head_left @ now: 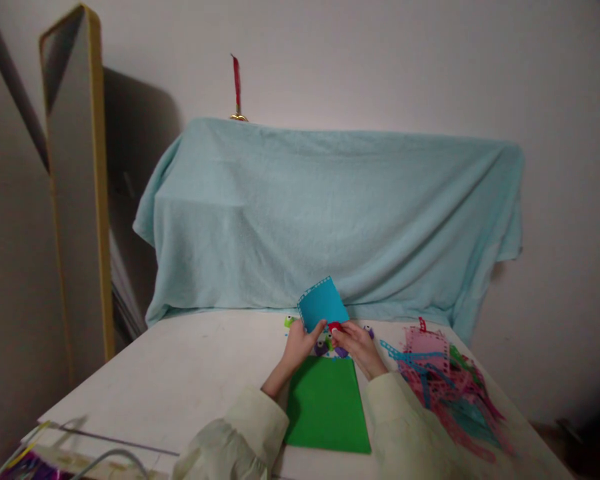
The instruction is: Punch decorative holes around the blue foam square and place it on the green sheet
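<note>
Both hands are steadying a blue perforated-edge sheet [324, 303] above the far end of the desk [180, 367].
The left hand [299, 345] is pinching its near-left edge, apparently keeping it taut; the right hand [359, 345] is holding a small red object [335, 327] by the near edge, probably for control. A green sheet [327, 407] is lying nearer; cut strips [455, 393] are sitting right, seemingly out of the way.

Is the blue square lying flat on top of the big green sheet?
No, the blue square is held up by the left hand, above and beyond the green sheet.
</note>
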Available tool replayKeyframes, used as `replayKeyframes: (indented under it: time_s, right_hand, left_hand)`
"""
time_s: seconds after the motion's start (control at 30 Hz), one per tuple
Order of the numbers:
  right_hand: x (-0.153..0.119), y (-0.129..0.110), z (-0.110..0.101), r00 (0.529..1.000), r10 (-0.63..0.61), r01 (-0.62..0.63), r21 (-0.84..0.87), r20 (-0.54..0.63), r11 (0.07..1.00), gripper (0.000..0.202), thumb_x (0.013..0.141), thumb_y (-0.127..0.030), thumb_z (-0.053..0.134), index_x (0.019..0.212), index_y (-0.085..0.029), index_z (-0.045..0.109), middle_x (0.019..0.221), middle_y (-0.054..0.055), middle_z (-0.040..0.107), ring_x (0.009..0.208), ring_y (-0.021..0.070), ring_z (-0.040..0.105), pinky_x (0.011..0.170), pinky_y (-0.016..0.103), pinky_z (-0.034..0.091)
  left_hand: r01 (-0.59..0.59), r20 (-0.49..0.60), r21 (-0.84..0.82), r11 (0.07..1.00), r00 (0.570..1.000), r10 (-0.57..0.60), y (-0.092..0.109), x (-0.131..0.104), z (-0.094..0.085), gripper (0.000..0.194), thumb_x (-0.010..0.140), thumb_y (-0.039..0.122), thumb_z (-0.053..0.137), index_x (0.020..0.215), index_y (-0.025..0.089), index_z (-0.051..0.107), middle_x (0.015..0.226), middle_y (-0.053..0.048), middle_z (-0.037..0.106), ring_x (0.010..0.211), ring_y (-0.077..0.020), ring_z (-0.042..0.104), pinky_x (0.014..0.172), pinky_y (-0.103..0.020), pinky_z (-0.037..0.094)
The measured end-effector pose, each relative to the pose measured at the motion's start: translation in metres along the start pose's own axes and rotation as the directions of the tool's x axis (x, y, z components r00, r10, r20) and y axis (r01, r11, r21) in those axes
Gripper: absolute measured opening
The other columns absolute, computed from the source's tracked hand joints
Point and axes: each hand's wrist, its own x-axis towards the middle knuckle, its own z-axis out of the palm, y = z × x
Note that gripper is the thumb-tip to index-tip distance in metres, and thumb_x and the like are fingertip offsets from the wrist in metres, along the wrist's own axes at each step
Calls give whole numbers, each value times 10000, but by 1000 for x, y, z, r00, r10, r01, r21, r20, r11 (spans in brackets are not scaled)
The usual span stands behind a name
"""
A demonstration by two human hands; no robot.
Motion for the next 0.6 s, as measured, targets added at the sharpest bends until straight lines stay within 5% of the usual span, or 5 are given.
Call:
replayKeyframes:
  time_s: [0.23,0.4,0.6]
  right_hand:
    - [-1,1,3,997,71,-74,101,35,992,336,746,-461,738,867,-154,670,798,67,698,652,164,657,650,295,519]
    - [1,6,2,997,76,-77,57,22,995,414,786,-540,668,953,-165,609,780,60,701,561,144,643,548,259,498]
    - [6,15,-7,992,118,-113,-124,37,986,435,823,-595,586,885,-165,576,565,14,655,332,77,475,326,167,296]
  left_hand:
    - [28,88,46,999,996,-32,-1,0,-2,365,788,502,625,696,150,642,639,-35,641,570,-163,528,569,-256,403]
    - [89,116,39,995,989,-93,-6,1,-2,412,803,512,599,830,109,679,741,-67,687,644,-182,588,626,-274,451]
    - [171,153,-79,982,976,-157,-20,3,2,437,761,503,656,902,90,690,789,-98,711,725,-216,646,679,-292,500]
